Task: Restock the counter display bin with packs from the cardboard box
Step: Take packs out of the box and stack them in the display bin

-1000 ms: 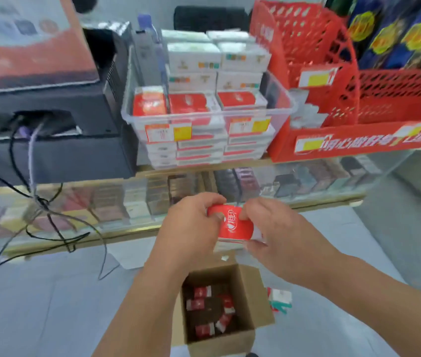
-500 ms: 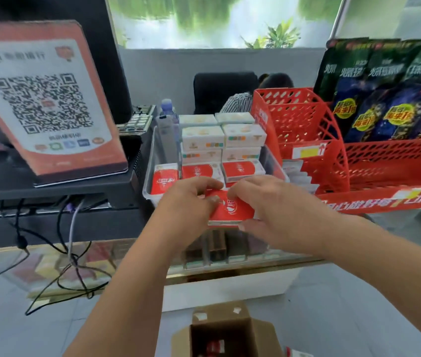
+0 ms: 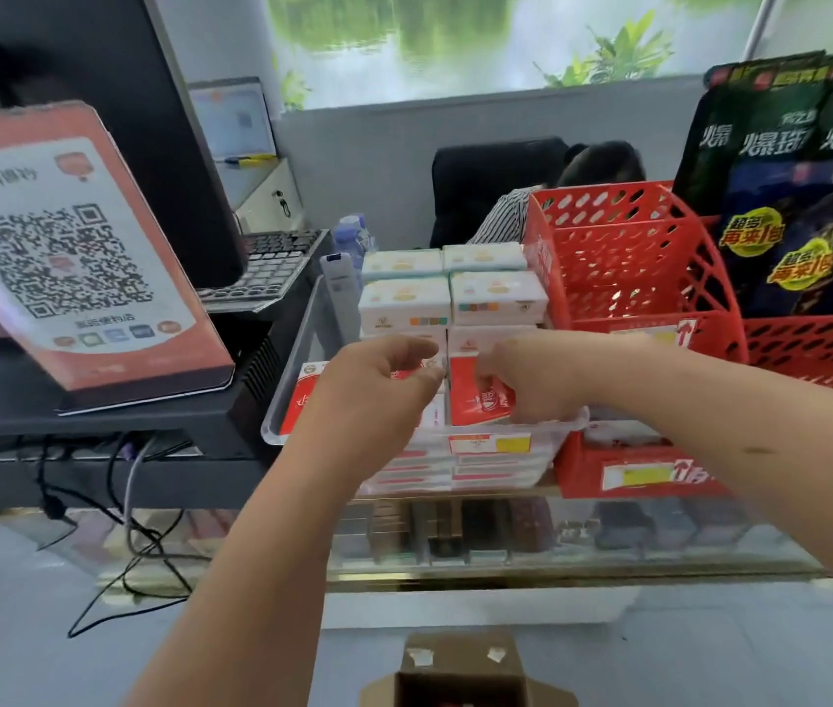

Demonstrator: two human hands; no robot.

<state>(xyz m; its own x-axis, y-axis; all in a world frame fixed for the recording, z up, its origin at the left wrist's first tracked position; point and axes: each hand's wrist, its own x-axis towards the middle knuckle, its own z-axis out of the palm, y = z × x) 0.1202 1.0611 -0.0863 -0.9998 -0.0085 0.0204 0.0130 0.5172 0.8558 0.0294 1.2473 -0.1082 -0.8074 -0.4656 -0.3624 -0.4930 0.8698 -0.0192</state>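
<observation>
The glass worktop (image 3: 608, 553) spans the view, with boxed goods showing dimly beneath its surface; on its left end stands a black till stand (image 3: 159, 421) carrying a slanted QR-code sign (image 3: 62, 257), with dark cables (image 3: 139, 528) hanging below; on its right end sits a red mesh rack (image 3: 623, 257) with dark snack bags (image 3: 786, 206) propped behind it; between stand and rack rests the clear display bin (image 3: 302, 339), filled with white packs (image 3: 404, 303) at the back and red ones at the front; the cardboard box (image 3: 460, 655) lies on the floor at the bottom edge, its flaps open; both hands reach into the front of the bin; the right hand (image 3: 531, 380) grips a red pack (image 3: 475, 405), standing in the bin's front right corner; the left hand (image 3: 378, 380) hovers just beside it with fingers curled, and whether it holds anything cannot be told.
</observation>
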